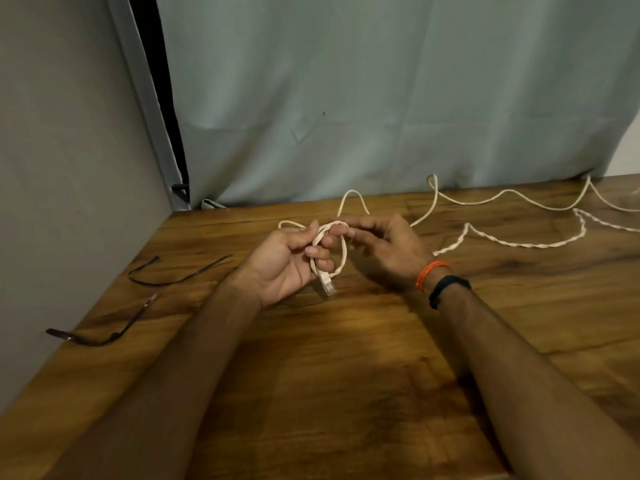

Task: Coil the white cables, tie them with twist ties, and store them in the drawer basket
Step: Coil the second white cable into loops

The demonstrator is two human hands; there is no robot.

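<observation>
The coiling step is only beginning: the left hand point(284, 261) curls its fingers round the first small loop of the white cable point(341, 251), its clear plug point(327, 287) hanging below the palm, while the right hand point(381, 242) pinches the loop's top between thumb and forefinger. Most of the cable trails loose across the wooden table point(346, 358) to the right. Next, the right hand needs to draw in more slack and lay another loop (two dark twist ties point(173, 277) wait at left; no drawer basket shows).

Left hand point(282, 259) and right hand point(377, 245) hold a small loop of white cable point(341, 252) above the wooden tabletop point(346, 358); clear plug point(327, 287) hangs below; two dark twist ties point(173, 271) lie at left.
</observation>
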